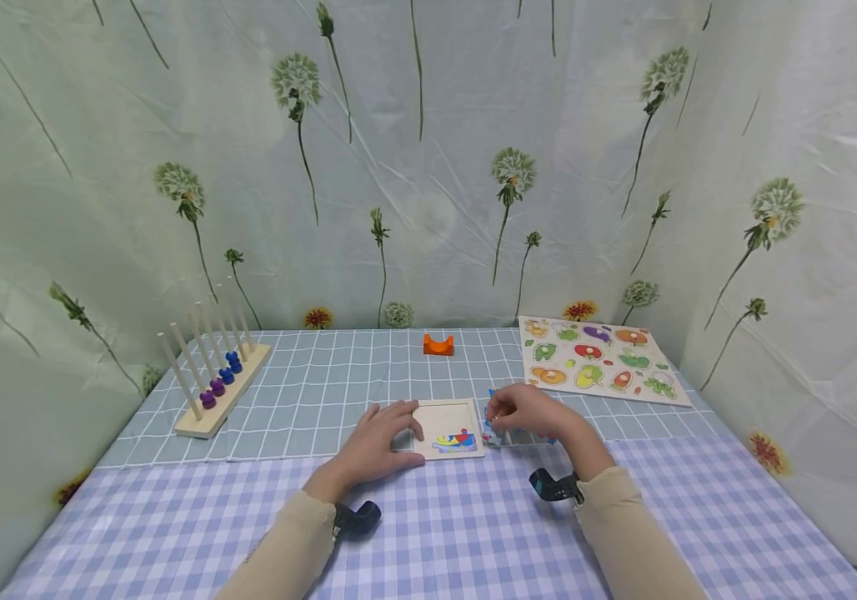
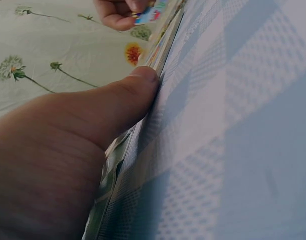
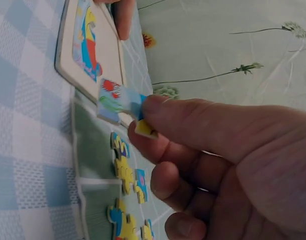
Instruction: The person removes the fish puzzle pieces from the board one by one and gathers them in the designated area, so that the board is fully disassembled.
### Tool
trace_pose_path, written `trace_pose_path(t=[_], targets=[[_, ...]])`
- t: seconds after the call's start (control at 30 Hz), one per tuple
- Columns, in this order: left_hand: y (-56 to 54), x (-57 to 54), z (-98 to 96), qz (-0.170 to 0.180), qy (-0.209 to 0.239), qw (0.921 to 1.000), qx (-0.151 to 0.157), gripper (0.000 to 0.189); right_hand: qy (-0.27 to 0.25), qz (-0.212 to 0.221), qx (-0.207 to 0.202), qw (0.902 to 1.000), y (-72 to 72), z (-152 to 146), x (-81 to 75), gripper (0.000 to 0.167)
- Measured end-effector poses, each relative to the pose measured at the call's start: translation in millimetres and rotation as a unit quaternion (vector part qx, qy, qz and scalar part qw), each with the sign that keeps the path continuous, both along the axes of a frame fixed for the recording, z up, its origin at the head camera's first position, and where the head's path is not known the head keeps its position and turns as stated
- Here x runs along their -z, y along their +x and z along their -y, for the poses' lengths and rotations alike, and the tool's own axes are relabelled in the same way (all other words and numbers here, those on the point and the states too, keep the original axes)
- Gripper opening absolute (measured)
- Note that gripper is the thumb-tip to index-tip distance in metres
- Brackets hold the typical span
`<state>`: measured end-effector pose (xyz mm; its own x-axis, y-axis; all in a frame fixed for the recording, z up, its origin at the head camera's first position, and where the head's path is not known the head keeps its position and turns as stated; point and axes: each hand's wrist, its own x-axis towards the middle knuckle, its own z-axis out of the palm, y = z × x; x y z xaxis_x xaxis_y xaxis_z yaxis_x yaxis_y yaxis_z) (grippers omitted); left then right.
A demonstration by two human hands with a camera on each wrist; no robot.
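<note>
My right hand (image 1: 522, 408) pinches a jigsaw puzzle piece (image 3: 112, 97) between thumb and forefinger; the piece is blue with a red shape, some green and a yellow corner. It is held up just right of a shallow wooden puzzle frame (image 1: 445, 407). Joined pieces (image 1: 455, 441) in blue, yellow and red lie along the frame's near edge. My left hand (image 1: 378, 442) rests at the frame's left side, thumb at its near left corner and fingers at the far left. Loose puzzle pieces (image 3: 123, 172) lie on the cloth under the right hand, partly hidden in the head view.
A wooden peg stand (image 1: 226, 392) with blue and purple beads stands at the left. An orange arched block (image 1: 438, 345) sits near the back. At the back right lies a vegetable peg-puzzle board (image 1: 601, 358). A flowered curtain (image 1: 428, 167) hangs behind the table.
</note>
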<state>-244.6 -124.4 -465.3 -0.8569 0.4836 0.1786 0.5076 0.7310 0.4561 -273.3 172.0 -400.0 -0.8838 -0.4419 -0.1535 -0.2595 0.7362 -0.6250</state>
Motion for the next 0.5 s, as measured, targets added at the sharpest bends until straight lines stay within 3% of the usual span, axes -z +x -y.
trace_pose_path(t=[0.3, 0.5], targets=[[0.5, 0.9, -0.1, 0.002, -0.001, 1.0, -0.004, 0.027, 0.028, -0.018, -0.025, 0.9991, -2.9, -0.2, 9.7, 0.006], [0.5, -0.1, -0.6, 0.002, -0.005, 1.0, -0.006, 0.028, 0.054, -0.02, -0.004, 0.9983, -2.7, 2.8, 13.0, 0.01]])
